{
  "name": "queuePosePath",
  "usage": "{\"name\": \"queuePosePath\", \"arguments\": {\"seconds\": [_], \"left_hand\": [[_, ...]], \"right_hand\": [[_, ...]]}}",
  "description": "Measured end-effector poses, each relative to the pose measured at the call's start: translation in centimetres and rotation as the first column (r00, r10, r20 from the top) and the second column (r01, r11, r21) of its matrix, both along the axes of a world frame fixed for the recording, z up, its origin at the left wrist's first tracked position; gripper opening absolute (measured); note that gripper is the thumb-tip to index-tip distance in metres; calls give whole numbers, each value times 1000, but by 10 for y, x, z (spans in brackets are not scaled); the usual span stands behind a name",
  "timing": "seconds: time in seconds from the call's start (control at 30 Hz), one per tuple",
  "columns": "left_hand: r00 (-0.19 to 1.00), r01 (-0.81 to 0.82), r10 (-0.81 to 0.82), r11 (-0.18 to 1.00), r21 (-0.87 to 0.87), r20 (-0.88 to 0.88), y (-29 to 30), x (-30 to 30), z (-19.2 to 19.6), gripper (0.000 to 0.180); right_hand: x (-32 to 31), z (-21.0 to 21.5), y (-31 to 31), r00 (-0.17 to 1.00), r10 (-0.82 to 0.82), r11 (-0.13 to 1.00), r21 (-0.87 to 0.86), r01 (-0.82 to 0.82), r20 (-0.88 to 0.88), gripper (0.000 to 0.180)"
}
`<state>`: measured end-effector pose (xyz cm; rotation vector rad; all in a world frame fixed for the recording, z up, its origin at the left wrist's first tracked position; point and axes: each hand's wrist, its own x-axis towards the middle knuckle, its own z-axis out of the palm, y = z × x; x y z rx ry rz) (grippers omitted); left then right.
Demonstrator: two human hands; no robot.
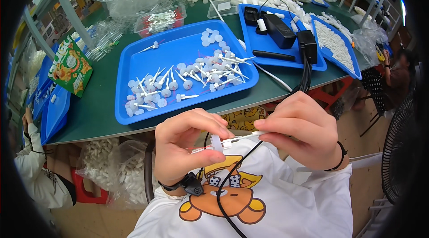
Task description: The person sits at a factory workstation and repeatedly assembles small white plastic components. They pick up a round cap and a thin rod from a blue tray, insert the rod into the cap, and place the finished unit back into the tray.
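One disc-ended stick (pixel 243 138) between both pinching hands (pixel 182 142) (pixel 304 131)

Smooth plastic tray (pixel 145 61), milky plastic disc (pixel 216 143), glossy snack pouch (pixel 71 69), matt cloth shirt (pixel 308 197)

A green worktable (pixel 100 110), blue trays (pixel 145 66) of white parts (pixel 161 102) and nearby co-workers (pixel 33 162) suggest an assembly workshop.

Left hand (pixel 176 142): curved to a C, palm side toward right; thumb on near side, fingers arched on far side, tips gripping. Right hand (pixel 308 130): back upward, thumb and forefinger pinched, pointing left. Hands face each other, apart; both wrists bare.
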<state>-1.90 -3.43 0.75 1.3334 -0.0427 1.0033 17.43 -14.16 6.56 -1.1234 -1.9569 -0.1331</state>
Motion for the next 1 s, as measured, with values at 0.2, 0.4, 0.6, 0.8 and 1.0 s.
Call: {"name": "queuePosePath", "arguments": {"seconds": [0.2,0.4,0.6,0.8,1.0], "left_hand": [[999,35,-35,999,16,-7,1,2,-2,33],[996,93,-93,996,-8,7,0,3,-5,33],[995,100,-100,995,30,-18,1,2,-3,34],[996,86,-85,996,28,-29,1,2,-4,34],[997,74,-73,997,6,-38,0,1,-2,31]], "right_hand": [[-10,-4,2,1000,-5,999,40,6,-26,27],[-17,-17,6,992,36,993,119,-22,-118,26],[-20,-20,1,985,30,997,75,-17,-171,26],[-21,-18,-4,973,13,1000,-22,-19,-232,28],[-18,-14,1,976,47,999,20,-44,-211,30]]}}
